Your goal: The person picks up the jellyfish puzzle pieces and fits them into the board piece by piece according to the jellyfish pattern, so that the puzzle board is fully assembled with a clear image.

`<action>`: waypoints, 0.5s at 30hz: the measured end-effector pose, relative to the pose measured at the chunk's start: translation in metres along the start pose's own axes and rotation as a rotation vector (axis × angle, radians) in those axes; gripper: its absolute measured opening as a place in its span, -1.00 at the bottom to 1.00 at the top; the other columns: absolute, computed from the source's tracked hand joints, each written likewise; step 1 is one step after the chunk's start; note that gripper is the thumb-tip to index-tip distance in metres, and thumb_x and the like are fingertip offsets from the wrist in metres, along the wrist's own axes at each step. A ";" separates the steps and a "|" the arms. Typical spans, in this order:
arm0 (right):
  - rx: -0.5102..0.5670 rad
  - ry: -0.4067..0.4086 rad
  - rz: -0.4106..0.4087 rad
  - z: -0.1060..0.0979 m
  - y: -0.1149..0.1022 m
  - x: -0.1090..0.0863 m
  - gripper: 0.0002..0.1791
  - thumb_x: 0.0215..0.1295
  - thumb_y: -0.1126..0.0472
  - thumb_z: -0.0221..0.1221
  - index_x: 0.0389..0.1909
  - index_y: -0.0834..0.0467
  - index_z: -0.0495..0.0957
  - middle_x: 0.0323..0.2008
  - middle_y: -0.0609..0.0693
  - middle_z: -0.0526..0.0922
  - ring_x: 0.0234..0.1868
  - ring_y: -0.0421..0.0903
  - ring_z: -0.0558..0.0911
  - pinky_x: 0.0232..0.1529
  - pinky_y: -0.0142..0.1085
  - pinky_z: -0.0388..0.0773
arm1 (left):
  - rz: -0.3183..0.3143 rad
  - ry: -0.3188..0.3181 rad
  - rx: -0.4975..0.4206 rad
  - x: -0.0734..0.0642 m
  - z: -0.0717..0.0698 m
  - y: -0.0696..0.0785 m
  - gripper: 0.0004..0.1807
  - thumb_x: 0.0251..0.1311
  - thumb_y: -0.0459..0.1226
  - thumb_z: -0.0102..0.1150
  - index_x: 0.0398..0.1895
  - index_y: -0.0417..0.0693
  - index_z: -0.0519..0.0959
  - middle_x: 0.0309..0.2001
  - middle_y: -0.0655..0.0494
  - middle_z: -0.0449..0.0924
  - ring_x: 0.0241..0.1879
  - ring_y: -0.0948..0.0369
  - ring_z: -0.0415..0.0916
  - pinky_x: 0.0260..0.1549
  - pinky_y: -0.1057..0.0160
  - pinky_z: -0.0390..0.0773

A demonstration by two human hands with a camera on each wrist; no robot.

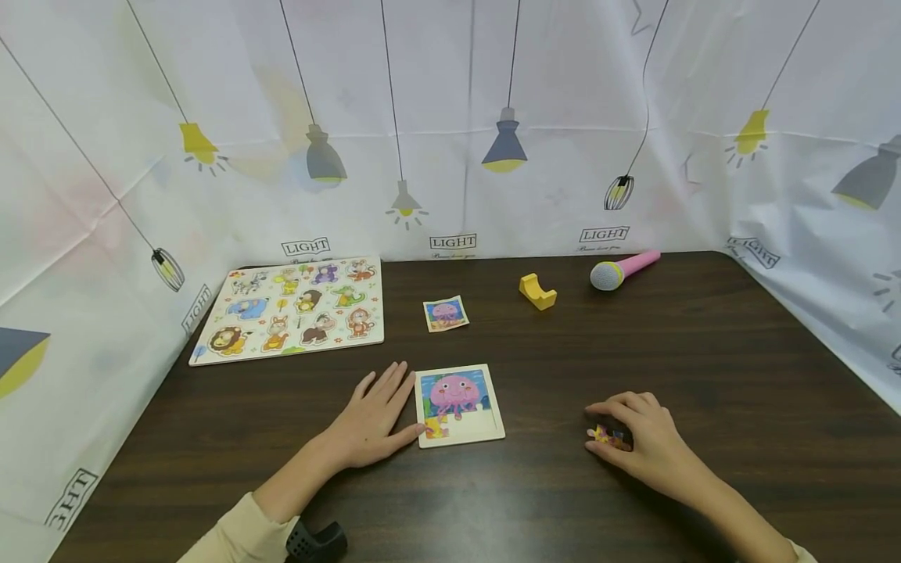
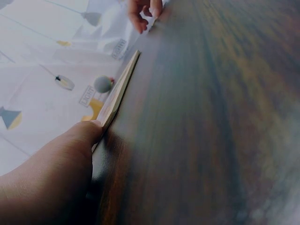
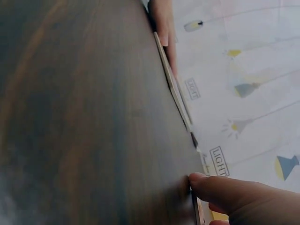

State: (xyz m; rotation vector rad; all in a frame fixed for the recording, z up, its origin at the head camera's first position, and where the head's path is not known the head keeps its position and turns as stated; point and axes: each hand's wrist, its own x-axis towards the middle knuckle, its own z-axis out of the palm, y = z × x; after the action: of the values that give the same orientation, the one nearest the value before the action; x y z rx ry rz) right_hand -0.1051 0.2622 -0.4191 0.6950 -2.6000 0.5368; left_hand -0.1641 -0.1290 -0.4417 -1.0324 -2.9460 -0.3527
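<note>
My left hand [image 1: 376,422] lies flat, fingers spread, beside a small jellyfish jigsaw puzzle [image 1: 473,426]. Its thumb rests on the puzzle's left edge; the left wrist view shows the thumb [image 2: 77,140] against the pale wooden frame [image 2: 122,91]. The upper part shows a pink jellyfish, with one yellow piece at the lower left and bare board to its right. Farther right, my right hand [image 1: 651,442] curls its thumb and fingers round a few small puzzle pieces [image 1: 602,435] at the tabletop. The hand partly hides them; yellow and dark colours show.
A jellyfish picture card [image 1: 446,313] lies behind the puzzle. At the back left is an animal puzzle board [image 1: 296,309]. A yellow curved block [image 1: 538,292] and a pink toy microphone [image 1: 626,270] lie at the back right. A lamp-patterned curtain [image 1: 450,117] borders the dark table [image 1: 535,500].
</note>
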 end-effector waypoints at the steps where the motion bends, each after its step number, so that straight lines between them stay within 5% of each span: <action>1: 0.001 -0.002 0.011 0.000 0.001 -0.002 -0.57 -0.22 0.13 0.46 -0.22 0.06 0.61 -0.26 -0.11 0.54 -0.27 -0.14 0.34 -0.37 -0.21 0.18 | 0.000 -0.001 -0.001 0.000 0.000 0.000 -0.10 0.23 0.31 -0.41 0.43 -0.14 -0.07 0.43 -0.10 -0.17 0.40 0.07 -0.25 0.25 -0.10 -0.17; 15: 0.017 -0.013 0.109 -0.001 0.005 -0.008 -0.71 -0.16 0.09 0.43 -0.36 -0.08 0.59 -0.29 -0.12 0.54 -0.24 -0.05 0.35 -0.37 -0.16 0.09 | -0.003 0.000 -0.003 -0.001 -0.001 0.000 -0.10 0.22 0.31 -0.40 0.43 -0.13 -0.07 0.43 -0.08 -0.17 0.40 0.08 -0.27 0.25 -0.10 -0.18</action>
State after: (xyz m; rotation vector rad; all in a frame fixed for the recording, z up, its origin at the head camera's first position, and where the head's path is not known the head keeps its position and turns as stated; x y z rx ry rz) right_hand -0.1014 0.2699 -0.4237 0.5665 -2.6597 0.5898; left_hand -0.1633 -0.1293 -0.4407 -1.0291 -2.9481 -0.3569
